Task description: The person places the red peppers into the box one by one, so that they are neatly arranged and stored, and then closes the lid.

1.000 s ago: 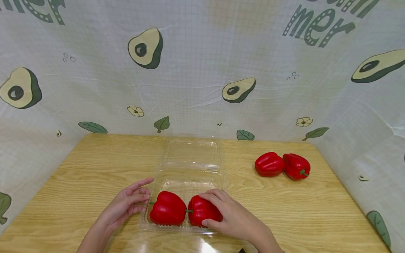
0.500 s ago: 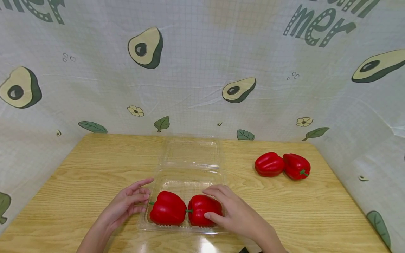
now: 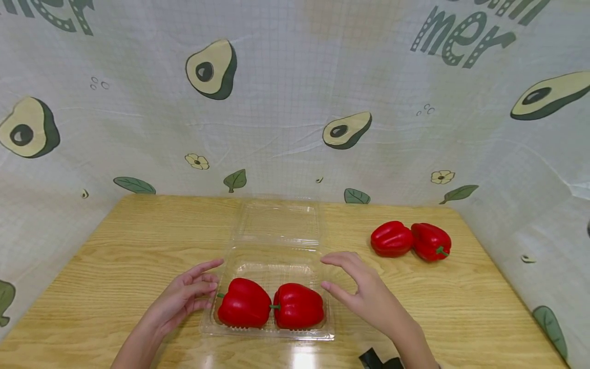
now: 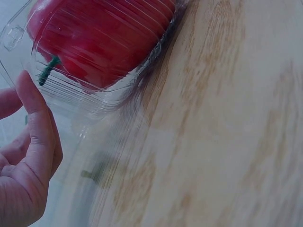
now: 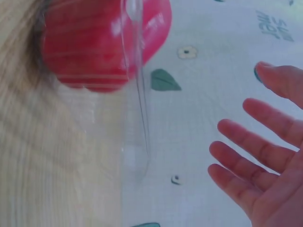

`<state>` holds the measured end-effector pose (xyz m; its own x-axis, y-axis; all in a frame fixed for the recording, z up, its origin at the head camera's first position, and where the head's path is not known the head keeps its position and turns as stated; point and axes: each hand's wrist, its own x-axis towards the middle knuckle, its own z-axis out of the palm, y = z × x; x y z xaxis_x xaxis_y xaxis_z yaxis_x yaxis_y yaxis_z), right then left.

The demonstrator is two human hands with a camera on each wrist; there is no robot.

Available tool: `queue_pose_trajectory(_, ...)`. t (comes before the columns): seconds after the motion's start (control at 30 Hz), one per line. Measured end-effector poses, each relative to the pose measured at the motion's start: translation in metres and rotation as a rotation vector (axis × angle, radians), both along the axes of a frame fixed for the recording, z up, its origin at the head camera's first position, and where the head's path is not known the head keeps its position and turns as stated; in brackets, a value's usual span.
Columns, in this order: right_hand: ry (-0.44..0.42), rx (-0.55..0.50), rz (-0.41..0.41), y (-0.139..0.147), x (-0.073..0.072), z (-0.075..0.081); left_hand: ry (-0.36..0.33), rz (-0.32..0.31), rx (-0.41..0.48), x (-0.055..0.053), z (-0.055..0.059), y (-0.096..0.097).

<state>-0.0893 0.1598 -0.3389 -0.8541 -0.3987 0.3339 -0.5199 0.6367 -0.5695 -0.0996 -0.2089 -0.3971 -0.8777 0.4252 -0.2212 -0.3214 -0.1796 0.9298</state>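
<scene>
A clear plastic clamshell container (image 3: 267, 335) lies on the table with its lid folded back. Two red bell peppers sit in its near half, side by side: a left pepper (image 3: 244, 303) and a right pepper (image 3: 299, 306). My left hand (image 3: 186, 297) is at the container's left side with loosely bent fingers; in the left wrist view a fingertip (image 4: 24, 80) meets or nearly meets the clear rim. Just off the container's right side hovers my right hand (image 3: 364, 292), fingers spread and holding nothing. The right wrist view shows a gap between that hand (image 5: 265, 156) and the container.
Farther back on the right, two more red bell peppers touch each other, one (image 3: 392, 239) lying left of the other (image 3: 430, 242). A black object (image 3: 372, 359) shows at the bottom edge beside the right forearm. Patterned cloth (image 3: 276, 102) hangs behind the wooden table (image 3: 152, 230).
My right hand has let go of the right pepper and moved right, away from the container. That pepper stays where it was. The left hand has not moved.
</scene>
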Motion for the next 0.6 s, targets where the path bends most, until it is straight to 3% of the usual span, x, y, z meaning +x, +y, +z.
queue_pose_trajectory(0.3,0.051,-0.025,-0.147,0.027,-0.007,0.006,-0.001,0.0,-0.001,0.0,-0.001,0.0)
queue_pose_trajectory(0.6,0.115,-0.136,-0.259,0.059,-0.02,0.003,-0.003,0.001,-0.009,0.0,-0.002,-0.001)
